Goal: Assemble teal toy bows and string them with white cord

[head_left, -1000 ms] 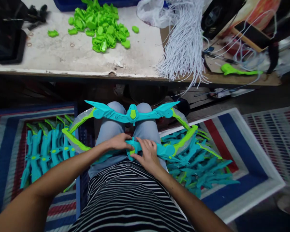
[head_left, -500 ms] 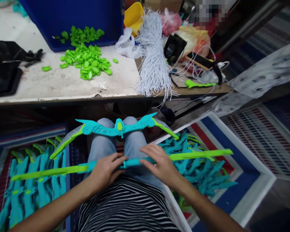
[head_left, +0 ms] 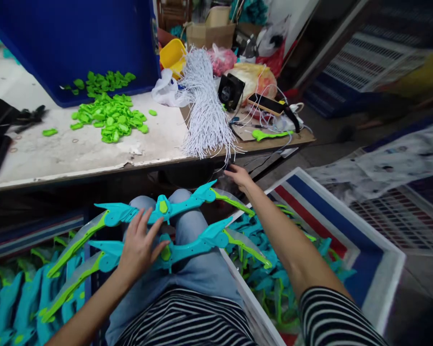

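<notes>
- Two turquoise-and-green toy bows lie across my lap [head_left: 198, 276], side by side, on the near side of the table and lower than its front edge.
- The far bow [head_left: 182, 206], closer to the table, shows the green badge at its middle.
- The near bow [head_left: 193, 250] lies closer to my striped shirt [head_left: 180, 317], farther from the table; part of it is under my left hand.
- My left hand [head_left: 139, 242] is spread, fingers apart, over the left halves of both bows, well short of the table. I can't tell how firmly it presses on either.
- My right hand [head_left: 240, 177] is at the table's front edge, fingers partly bent, just by the hanging string ends; I can't tell whether I have one pinched.
- The bundle of white strings [head_left: 204, 105] lies on the table [head_left: 159, 139] right of its middle, ends trailing over the front edge.
- On the table's left half is a heap of green caps [head_left: 111, 115], with a blue bin [head_left: 90, 43] behind it.
- A yellow tub [head_left: 172, 55] stands toward the table's back.
- At the table's right end are a small black fan [head_left: 231, 91], a phone [head_left: 266, 103] and a green bow limb [head_left: 272, 135].
- Below the table's level, a striped crate on the left and a white-rimmed crate [head_left: 373, 274] on the right both hold more bows [head_left: 31, 298].
</notes>
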Tool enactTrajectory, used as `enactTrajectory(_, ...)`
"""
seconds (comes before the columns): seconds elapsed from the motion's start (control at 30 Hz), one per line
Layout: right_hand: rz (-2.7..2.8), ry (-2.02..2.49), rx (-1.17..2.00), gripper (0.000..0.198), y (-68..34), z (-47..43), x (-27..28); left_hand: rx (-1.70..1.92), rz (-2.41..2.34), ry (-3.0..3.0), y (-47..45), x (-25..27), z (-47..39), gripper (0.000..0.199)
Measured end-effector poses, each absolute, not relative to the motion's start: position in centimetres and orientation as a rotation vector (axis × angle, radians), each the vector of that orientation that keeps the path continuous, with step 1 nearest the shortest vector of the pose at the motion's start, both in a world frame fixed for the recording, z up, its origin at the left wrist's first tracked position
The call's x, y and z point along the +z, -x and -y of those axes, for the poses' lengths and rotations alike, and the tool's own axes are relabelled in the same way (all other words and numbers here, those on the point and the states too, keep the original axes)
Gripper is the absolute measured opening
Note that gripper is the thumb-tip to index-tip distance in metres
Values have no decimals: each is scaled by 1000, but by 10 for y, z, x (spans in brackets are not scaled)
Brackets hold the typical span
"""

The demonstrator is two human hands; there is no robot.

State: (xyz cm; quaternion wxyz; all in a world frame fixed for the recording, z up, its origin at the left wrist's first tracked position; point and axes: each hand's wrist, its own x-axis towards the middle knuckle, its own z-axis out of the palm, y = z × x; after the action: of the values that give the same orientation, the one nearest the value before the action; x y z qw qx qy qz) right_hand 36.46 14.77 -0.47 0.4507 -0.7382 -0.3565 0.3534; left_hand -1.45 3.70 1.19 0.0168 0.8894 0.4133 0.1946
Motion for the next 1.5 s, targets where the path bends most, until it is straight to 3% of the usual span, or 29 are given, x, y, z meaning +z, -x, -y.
enactTrajectory(0.17, 861, 1690, 1044, 23, -364, -158, -19, 379, -1487, -2769, 4, -5, -72, 47)
enactTrajectory(0.6, 902, 1607, 1127, 26, -362, -143, -16, 293, -1584, -2751, 15, -3, -59, 47)
enactTrajectory(0.83, 1104, 1715, 1345, 31, -390, -19, 21, 734, -1431, -2601, -4, 27, -38, 31)
enactTrajectory(0.93, 1123, 1783, 1380, 32, -391, 54, 24, 669, -1085, -2340, -36, 36, -10, 21)
enactTrajectory(1.07, 1059, 1946, 959, 37, -373, 130, 10, 169, -726, -1820, -94, 20, 27, 22)
enactTrajectory(1.17, 1050, 2025, 591, 36, -357, 160, -6, -120, -736, -1430, -137, -5, 42, 21)
enactTrajectory(1.33, 1073, 2037, 354, 34, -341, 174, -25, -186, -912, -929, -181, -37, 52, 21)
enactTrajectory(1.5, 1209, 2016, 210, 26, -335, 176, -33, -159, -927, -788, -196, -49, 56, 18)
